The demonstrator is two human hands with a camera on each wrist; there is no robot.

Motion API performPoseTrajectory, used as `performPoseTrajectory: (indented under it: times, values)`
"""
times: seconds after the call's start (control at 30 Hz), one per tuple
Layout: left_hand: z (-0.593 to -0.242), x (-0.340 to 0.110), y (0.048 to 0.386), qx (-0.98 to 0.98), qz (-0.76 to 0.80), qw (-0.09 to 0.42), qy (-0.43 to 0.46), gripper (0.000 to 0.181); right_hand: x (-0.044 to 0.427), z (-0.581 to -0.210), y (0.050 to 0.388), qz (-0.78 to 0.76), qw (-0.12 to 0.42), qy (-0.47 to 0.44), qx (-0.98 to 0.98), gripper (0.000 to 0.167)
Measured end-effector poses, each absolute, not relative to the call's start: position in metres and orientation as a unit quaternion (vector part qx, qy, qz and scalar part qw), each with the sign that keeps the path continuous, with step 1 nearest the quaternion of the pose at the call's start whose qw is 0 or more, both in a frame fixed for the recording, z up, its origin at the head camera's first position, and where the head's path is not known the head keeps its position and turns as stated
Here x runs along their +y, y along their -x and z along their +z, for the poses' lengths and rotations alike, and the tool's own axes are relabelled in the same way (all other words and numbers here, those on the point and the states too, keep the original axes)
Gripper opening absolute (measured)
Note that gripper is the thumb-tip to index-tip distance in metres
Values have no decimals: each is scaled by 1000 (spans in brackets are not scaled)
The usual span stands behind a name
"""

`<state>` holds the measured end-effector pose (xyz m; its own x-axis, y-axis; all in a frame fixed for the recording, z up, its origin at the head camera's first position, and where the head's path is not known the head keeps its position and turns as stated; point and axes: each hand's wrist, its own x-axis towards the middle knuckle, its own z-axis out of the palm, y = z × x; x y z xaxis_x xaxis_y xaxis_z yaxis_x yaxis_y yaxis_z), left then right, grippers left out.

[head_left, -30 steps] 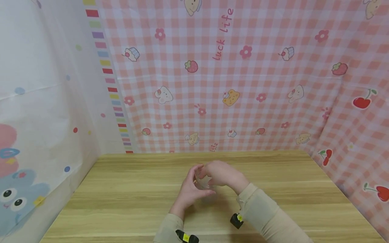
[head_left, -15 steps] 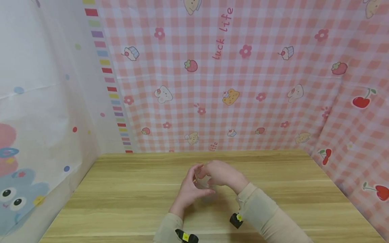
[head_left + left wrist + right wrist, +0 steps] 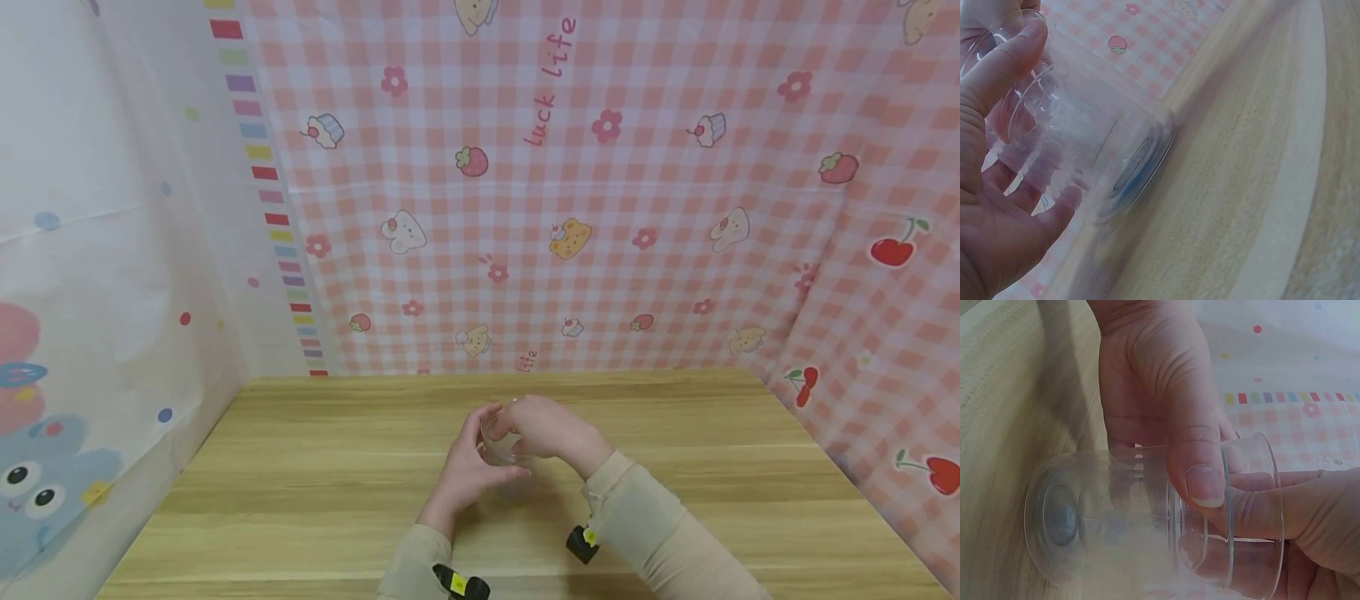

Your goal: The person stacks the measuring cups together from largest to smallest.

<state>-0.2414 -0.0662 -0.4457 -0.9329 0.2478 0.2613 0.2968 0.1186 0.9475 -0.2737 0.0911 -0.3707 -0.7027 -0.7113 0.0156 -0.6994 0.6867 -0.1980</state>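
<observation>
A clear, see-through cup [image 3: 501, 452] stands near the middle of the table, upright or slightly tilted. My left hand [image 3: 467, 473] grips its side, with the thumb at the front and the fingers round the back. In the right wrist view the cup [image 3: 1100, 547] shows two round edges at its mouth; a second clear cup seems nested in it, though the see-through walls make this hard to tell. My right hand [image 3: 553, 429] comes over the mouth from the right, its fingers pinching the upper rim. Some right fingertips are hidden behind my left thumb [image 3: 1204, 484].
The wooden table [image 3: 300, 500] runs back to a pink checked cloth [image 3: 450, 275]. A white dotted cloth [image 3: 112, 275] hangs at the left, and a cloth with cherries [image 3: 892, 317] at the right. A black strap piece [image 3: 582, 544] sits by my right sleeve.
</observation>
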Motion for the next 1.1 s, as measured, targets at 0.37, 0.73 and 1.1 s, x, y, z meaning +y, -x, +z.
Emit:
performPoseTrajectory:
  times: [0.37,0.73,1.1]
  values:
    - [-446,-66,242,-748,-636,22,185,87,91,-374,276,-97,26,385,917,29]
    - [-477,-67,262,-743,-638,36,196,93,90,-372,274,-98,29,382,918,29]
    - [-467,-66,256,-751,-632,27,190,91,91,-375,277,-95,27,393,914,25]
